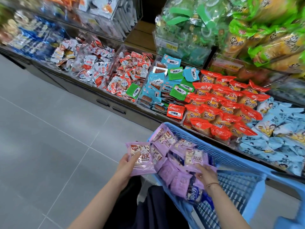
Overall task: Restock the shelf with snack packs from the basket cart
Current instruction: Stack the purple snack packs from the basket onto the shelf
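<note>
Grey-tiled aisle, shelf [148,111] bins on the far side. The left hand [127,164] pinches a purple snack pack [142,160], thumb on top, just left of the blue basket cart [239,161]. The right hand [205,175], nearer the heaped packs [173,171], curls its fingers onto them; grip unclear.

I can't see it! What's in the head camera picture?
A person's left hand holds a purple snack pack beside a blue basket cart holding more purple packs, while the right hand reaches among them. Ahead, the shelf holds red, green and blue snacks.
</note>
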